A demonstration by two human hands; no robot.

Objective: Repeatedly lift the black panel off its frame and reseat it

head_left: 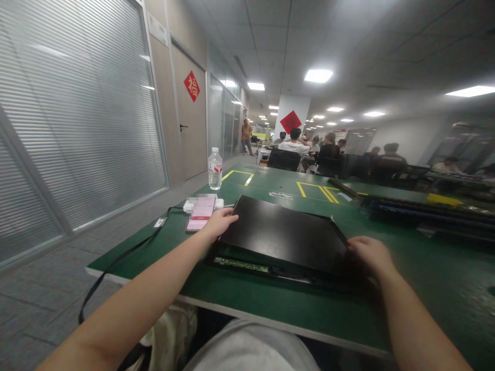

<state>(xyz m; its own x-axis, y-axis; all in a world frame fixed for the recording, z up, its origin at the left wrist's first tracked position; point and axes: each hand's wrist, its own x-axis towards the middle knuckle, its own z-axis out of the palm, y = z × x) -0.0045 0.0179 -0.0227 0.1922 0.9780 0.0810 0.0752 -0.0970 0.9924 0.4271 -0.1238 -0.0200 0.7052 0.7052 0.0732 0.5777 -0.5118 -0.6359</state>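
**Left hand [221, 222] and right hand [372, 252] pinch a black panel [286, 234] by opposite sides**

Seen from the head, the left hand has its thumb laid over the panel's left side, near the far corner, with the other fingers bent at that side and partly hidden. The right hand is closed on the right side, fingertips together at the rim; its thumb cannot be made out well.

Holding this well calls for light, even pressure at both rims, with fingertips off the glossy face. The two sides are best moved at one pace so the sheet does not twist. Care seems due at the front, where a green circuit strip [242, 265] shows just beyond the panel's near side; a knock or a tug there could do harm. Whether strip and panel are joined is unclear.

The panel lies between the hands, touching both, over the near part of the worktop [270, 303] and roughly parallel to its near edge. It looks slightly raised toward the front, though how it is supported cannot be told.

Just beyond the left hand, by the worktop's left edge, lies a phone [201, 214]; a bottle [215, 172] stands upright nearer the far left corner. Toward the right edge is a blurred stack [421, 208].
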